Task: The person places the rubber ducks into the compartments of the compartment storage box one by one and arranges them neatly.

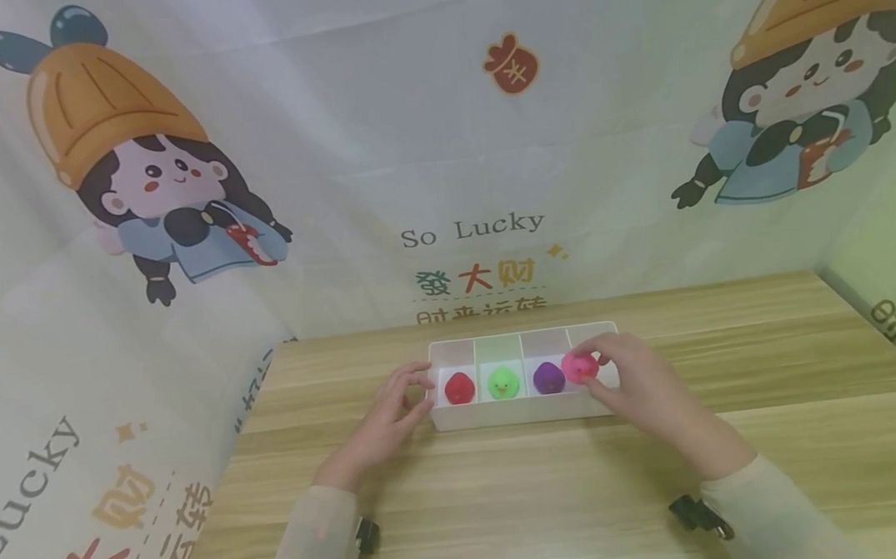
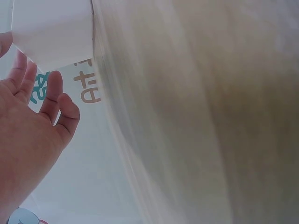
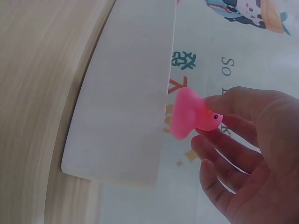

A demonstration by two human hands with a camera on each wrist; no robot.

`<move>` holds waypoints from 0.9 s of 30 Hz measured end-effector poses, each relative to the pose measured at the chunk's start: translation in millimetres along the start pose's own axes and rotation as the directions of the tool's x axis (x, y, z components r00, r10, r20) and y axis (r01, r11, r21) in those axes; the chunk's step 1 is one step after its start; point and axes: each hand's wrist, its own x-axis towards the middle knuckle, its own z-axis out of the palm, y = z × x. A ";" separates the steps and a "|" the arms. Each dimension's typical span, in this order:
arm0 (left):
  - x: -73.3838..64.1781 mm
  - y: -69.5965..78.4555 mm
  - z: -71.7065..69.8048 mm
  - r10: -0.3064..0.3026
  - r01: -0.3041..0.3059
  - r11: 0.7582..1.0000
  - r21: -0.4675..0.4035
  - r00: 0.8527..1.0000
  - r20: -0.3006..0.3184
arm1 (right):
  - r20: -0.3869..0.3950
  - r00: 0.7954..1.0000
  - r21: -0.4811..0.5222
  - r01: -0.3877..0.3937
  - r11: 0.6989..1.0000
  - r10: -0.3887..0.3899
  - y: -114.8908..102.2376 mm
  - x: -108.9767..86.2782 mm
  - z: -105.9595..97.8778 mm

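Observation:
A white divided box (image 1: 525, 409) stands on the table, its compartments in a row. From left to right sit a red rubber duck (image 1: 459, 388), a green rubber duck (image 1: 503, 383) and a purple rubber duck (image 1: 548, 378). My right hand (image 1: 636, 380) pinches a pink rubber duck (image 3: 187, 114) by its head between thumb and fingers, above the box's right end. In the right wrist view the duck is above the rim. My left hand (image 1: 390, 415) touches the box's left end with loosely bent fingers; the left wrist view shows the outer fingers apart from the wall.
The wood-grain table (image 1: 502, 494) extends around the box. Behind it hangs a pale printed cloth (image 1: 337, 151) with cartoon figures and lettering, which also covers the left and right sides.

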 end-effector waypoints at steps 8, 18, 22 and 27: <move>0.6 -0.8 0.3 0.001 -0.001 1.000 -0.003 1.000 0.006 | 0.010 0.999 -0.022 -0.040 0.999 0.040 8.4 -0.1 -3.1; 0.4 -3.4 0.9 0.003 -0.003 1.000 0.007 1.000 0.006 | 0.005 1.000 -0.033 -0.028 0.999 0.028 14.9 2.2 -4.7; 0.8 -4.3 1.5 0.010 -0.011 1.000 0.003 1.000 0.010 | 0.020 0.999 -0.039 -0.050 0.998 0.051 17.3 2.5 -3.6; 0.5 -3.0 1.1 -0.002 0.002 1.000 -0.016 1.000 0.007 | 0.039 0.997 -0.036 -0.069 0.997 0.070 20.0 3.1 -1.7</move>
